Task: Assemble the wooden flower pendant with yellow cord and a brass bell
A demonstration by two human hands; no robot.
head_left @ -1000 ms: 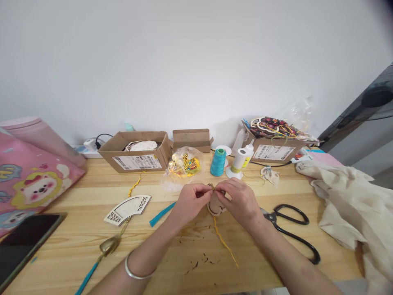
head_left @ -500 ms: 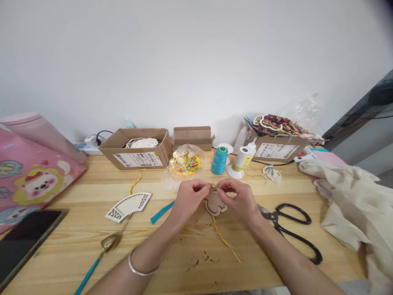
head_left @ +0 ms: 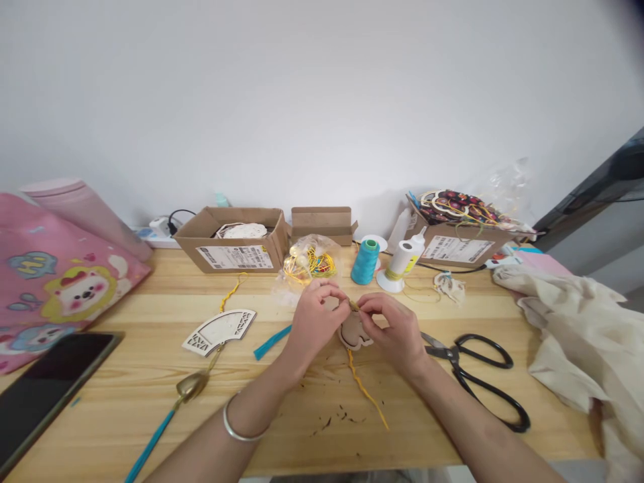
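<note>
Between my two hands is a small wooden gourd- or cloud-like pendant (head_left: 354,330) with a carved outline; its exact shape is partly covered. A twisted yellow cord (head_left: 363,388) trails from it toward me. My left hand (head_left: 318,320) pinches a gold-coloured cord (head_left: 353,306) at the pendant's far end. Thumb and finger of my right hand (head_left: 395,329) close on the same cord from the other side. Beside my left hand lies a blue tassel (head_left: 272,343). Black-handled scissors (head_left: 460,355) rest to the right of my right hand.
A fan-shaped wooden ornament (head_left: 220,332) with a gold bead (head_left: 192,385) and blue tassel lies left, near a phone (head_left: 55,396). Behind stand a cardboard box (head_left: 234,257), blue thread spool (head_left: 365,263), glue bottle (head_left: 413,251) and bagged cords (head_left: 314,261). Beige cloth (head_left: 568,329) lies right.
The view has shifted slightly, so most things appear a little farther right. My left fingers have lifted and curled more at the cord; both hands stay at the pendant's far end.
</note>
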